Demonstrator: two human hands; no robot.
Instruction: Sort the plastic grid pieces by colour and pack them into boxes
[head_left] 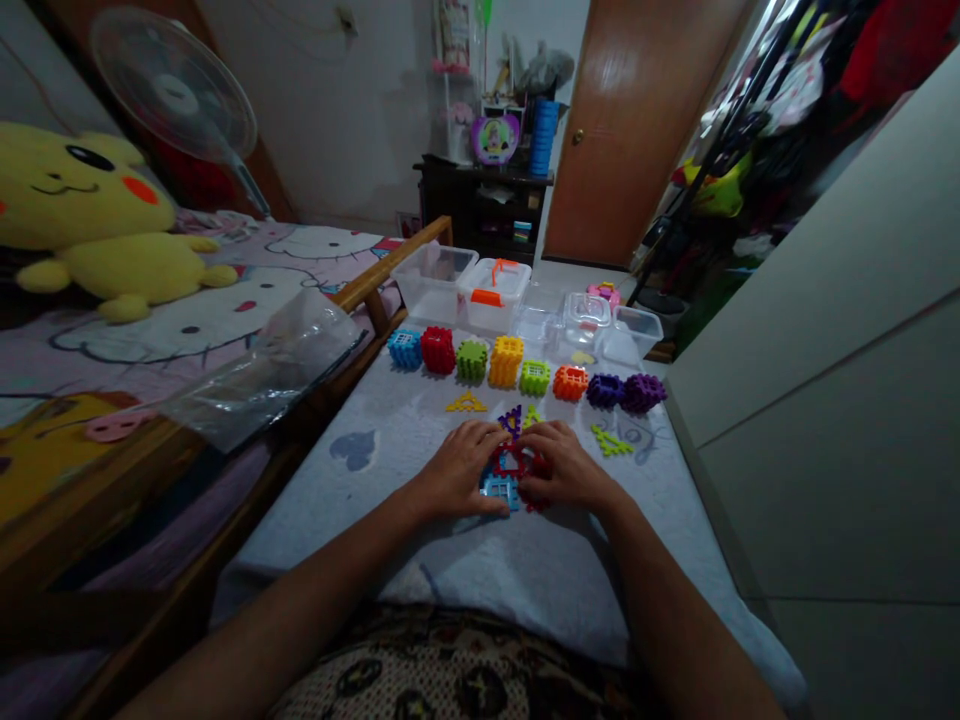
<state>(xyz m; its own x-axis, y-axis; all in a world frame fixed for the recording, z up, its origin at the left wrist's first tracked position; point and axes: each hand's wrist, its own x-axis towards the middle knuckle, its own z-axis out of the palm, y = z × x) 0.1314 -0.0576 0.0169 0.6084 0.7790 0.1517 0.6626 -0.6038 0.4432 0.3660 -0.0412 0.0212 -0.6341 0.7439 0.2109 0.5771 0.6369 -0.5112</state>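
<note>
Low over the cloth-covered table, both hands close around a small group of interlocking plastic building tiles. My left hand [463, 468] curves along the left side, its thumb by the lower edge of a light blue tile [499, 490] and its fingers reaching the top. From the right, my right hand [564, 466] bends its fingers onto a red tile [510, 460], covering part of it. A purple triangle tile [511, 420] and a yellow-green triangle [532, 416] stand just beyond the fingertips. Whether they join the group I cannot tell.
Stacks of tiles sorted by colour, such as the yellow stack [507, 361] and red stack [438, 351], line the table's far part. Loose yellow [466, 402] and green triangles [611, 441] lie nearer. Clear plastic boxes [493, 292] stand behind. A wooden bed rail [394, 268] borders the left.
</note>
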